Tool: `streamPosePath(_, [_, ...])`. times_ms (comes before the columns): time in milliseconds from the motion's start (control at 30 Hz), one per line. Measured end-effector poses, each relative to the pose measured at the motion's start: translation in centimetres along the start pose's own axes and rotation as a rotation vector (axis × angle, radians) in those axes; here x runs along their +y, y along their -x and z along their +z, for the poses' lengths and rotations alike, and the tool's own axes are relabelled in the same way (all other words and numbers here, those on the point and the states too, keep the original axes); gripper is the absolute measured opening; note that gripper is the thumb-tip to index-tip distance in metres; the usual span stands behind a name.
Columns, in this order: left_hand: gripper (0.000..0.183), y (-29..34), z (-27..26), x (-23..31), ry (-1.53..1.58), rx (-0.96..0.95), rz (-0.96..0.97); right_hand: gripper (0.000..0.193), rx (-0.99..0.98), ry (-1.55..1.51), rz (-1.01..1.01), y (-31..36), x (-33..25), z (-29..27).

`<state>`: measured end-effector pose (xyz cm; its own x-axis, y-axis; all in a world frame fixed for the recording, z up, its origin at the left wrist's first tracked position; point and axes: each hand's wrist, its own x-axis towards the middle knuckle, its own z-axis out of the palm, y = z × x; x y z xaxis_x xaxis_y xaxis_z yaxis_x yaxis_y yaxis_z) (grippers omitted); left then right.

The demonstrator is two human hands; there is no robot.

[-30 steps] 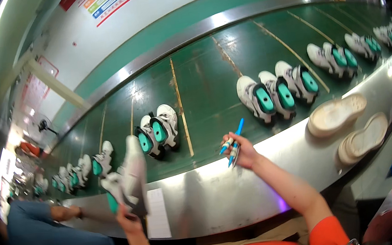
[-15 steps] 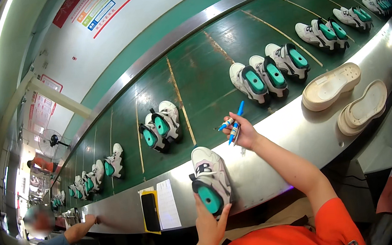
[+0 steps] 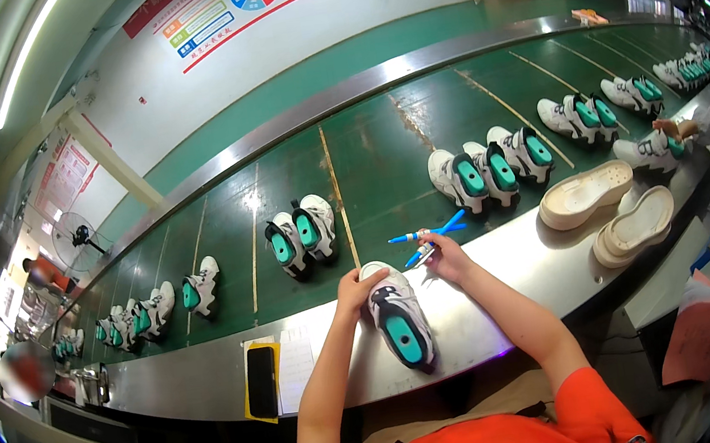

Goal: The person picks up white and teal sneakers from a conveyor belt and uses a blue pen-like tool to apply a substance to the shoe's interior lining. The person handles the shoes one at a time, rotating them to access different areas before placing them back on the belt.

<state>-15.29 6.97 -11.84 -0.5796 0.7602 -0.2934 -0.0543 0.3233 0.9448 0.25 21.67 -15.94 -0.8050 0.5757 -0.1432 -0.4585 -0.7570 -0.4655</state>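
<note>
A white sneaker (image 3: pixel 426 351) with a teal insert in its opening stands on the metal edge in front of me, toe pointing away. My left hand (image 3: pixel 359 293) is closed around its toe from the left side, thumb on top. My right hand (image 3: pixel 447 261), just right of the toe, grips a few blue pens (image 3: pixel 450 224). They stick out between the fingers at different angles, tips toward the left. The fingers under the pens are partly hidden.
A green conveyor belt (image 3: pixel 376 174) carries several more sneakers (image 3: pixel 304 233). To the right lie two cream shoe soles (image 3: pixel 589 191). A black phone (image 3: pixel 261 382) and a paper sheet (image 3: pixel 295 364) are at left. Another person's hand (image 3: pixel 675 128) touches a sneaker (image 3: pixel 646 152) at far right.
My left hand has gone from the sneaker's heel to its toe. The right hand still holds the pens near the shoe. A co-worker's blue-sleeved arm at left is out of view; another person's hand appears at right.
</note>
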Motion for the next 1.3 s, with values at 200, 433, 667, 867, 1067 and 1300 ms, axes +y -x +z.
streamPosePath(200, [0.042,10.8,2.8,7.1,0.199,-0.034,0.654,0.020,0.137,0.140,-0.196,1.8,-2.0,1.3])
streamPosePath(433, [0.044,17.4,3.3,6.2,0.004,0.057,0.874,0.022,0.093,0.424,-0.724,9.9,-2.4,10.2])
streamPosePath(667, [0.037,16.6,4.3,7.1,0.090,0.005,0.812,0.028,0.269,0.712,-1.335,19.7,0.3,15.2])
streamPosePath(867, [0.040,16.0,4.5,7.0,0.066,-0.039,0.857,0.050,0.003,0.940,-1.347,20.7,1.3,12.9])
streamPosePath(1067, [0.041,15.9,4.4,6.8,0.060,-0.036,0.868,0.050,0.126,0.981,-1.339,20.1,1.7,13.8])
streamPosePath(1300, [0.040,15.7,4.7,6.6,0.071,-0.023,0.879,0.041,0.166,1.042,-1.313,20.2,1.5,14.2])
